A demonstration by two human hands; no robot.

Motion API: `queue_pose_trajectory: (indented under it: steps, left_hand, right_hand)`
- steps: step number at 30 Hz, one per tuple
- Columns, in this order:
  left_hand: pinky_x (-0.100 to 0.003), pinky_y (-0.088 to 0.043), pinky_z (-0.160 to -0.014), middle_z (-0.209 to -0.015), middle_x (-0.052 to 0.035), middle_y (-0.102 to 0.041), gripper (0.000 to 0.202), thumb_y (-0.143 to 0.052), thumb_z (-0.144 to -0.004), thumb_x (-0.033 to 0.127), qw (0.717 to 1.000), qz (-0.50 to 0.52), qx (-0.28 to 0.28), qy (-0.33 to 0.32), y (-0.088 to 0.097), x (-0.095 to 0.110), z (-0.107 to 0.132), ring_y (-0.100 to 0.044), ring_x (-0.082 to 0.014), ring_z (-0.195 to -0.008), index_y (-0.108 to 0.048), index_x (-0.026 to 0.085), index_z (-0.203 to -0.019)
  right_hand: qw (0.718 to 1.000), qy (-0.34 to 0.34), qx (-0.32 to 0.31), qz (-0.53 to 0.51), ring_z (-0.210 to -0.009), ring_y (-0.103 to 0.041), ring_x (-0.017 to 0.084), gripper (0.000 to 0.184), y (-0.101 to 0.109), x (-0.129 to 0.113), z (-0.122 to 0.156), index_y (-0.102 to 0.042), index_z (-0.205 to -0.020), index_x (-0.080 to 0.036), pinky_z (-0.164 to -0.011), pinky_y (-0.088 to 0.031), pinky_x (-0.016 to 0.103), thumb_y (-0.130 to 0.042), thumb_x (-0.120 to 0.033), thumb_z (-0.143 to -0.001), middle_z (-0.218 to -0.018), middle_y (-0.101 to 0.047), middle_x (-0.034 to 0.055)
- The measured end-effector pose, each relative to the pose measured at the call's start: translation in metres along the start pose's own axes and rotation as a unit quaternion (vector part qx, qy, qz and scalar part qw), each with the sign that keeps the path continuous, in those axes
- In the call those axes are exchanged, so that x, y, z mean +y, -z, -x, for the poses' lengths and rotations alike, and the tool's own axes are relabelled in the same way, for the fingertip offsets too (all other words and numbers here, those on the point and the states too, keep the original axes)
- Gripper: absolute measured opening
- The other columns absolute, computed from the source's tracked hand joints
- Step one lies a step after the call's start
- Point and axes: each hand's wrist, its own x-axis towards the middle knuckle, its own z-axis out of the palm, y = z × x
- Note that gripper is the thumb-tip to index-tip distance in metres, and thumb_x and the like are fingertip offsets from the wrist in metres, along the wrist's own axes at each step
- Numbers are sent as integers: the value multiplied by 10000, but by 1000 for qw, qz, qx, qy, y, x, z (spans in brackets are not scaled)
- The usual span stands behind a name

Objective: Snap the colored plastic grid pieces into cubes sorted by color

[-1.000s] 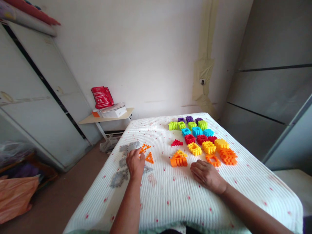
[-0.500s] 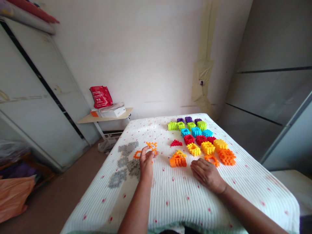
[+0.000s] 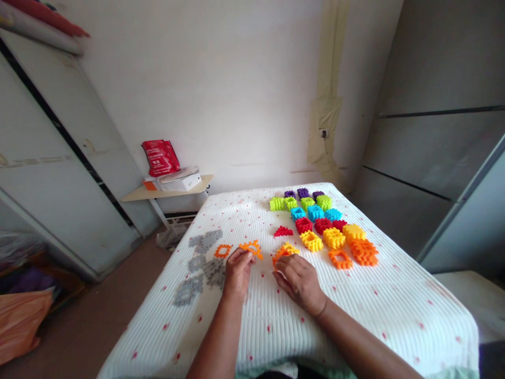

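My left hand [image 3: 236, 271] pinches a flat orange toothed piece [image 3: 251, 247] just above the white spotted bed cover [image 3: 355, 310]. My right hand [image 3: 298, 276] lies with curled fingers against a small stack of orange and yellow pieces [image 3: 284, 250], partly hiding it. Another orange piece [image 3: 223, 250] lies left of my left hand. Grey toothed pieces [image 3: 203, 263] lie flat further left. Sorted stacks in green, purple, blue, red, yellow and orange [image 3: 327, 226] stand in rows to the right, with a single red triangle piece [image 3: 283, 231] beside them.
A low wooden shelf [image 3: 165, 192] with a white box and a red bag [image 3: 160, 157] stands against the back wall. Grey cabinet panels rise on both sides. An orange bag [image 3: 19, 321] lies on the floor at the left.
My left hand lifted an orange piece and carried it right toward the middle. My right hand slid left from beside the orange frame to the orange and yellow stack.
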Motion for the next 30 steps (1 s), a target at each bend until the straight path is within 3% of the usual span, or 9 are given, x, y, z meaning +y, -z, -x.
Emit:
queue_pose_trajectory:
  steps: [6,9,13,17,20,26,30]
  left_hand:
    - [-238,-407,-573,-585,23,-556,183,-706,-609,263,994,33,-84,64,-3,1,7,-511,-89,-561,-577,140,-653]
    - [-229,-404,-562,-581,25,-561,197,-723,-587,261,994,25,-86,66,-5,1,10,-500,-82,-548,-579,141,-648]
    - [-232,-442,-633,-738,-2,-639,271,-734,-567,233,996,10,-65,62,-4,0,9,-558,-96,-644,-631,163,-808]
    - [-256,-471,-703,-767,-32,-664,277,-717,-593,270,997,-73,-24,26,-8,-6,9,-599,-132,-720,-667,153,-839]
    - [-270,-479,-717,-759,-43,-677,206,-693,-636,285,987,-158,-24,-19,-17,-10,13,-610,-152,-730,-688,153,-795]
    - [-255,-472,-681,-794,-43,-668,126,-605,-731,234,938,-300,-51,-163,-30,-8,19,-595,-142,-732,-703,193,-800]
    - [-264,-482,-682,-838,-55,-657,130,-588,-744,233,914,-351,-59,-195,-25,-6,18,-604,-163,-809,-708,206,-786]
  right_hand:
    - [1000,-18,20,7,-770,-571,176,154,-18,-10,-14,-581,-998,-179,-679,-488,320,-516,-207,-860,-899,-647,83]
    - [1000,-14,18,-14,-764,-572,165,192,-18,-8,-13,-579,-1028,-188,-675,-483,309,-472,-150,-873,-894,-650,73]
    - [998,-27,31,-39,-800,-586,165,189,-8,6,-11,-588,-1014,-189,-706,-490,312,-478,-132,-871,-906,-651,75]
    - [997,-56,38,-45,-806,-606,168,172,8,25,-7,-611,-969,-199,-710,-502,319,-470,-155,-882,-886,-656,74]
    - [996,-75,41,-39,-794,-609,173,156,14,34,-2,-619,-947,-196,-700,-505,323,-483,-158,-878,-858,-660,71]
    - [994,-94,41,-29,-766,-611,175,151,16,38,5,-624,-907,-196,-680,-502,321,-475,-183,-887,-806,-665,63]
    - [995,-96,24,-15,-741,-608,175,156,14,40,4,-620,-870,-195,-675,-496,322,-465,-195,-893,-771,-661,57]
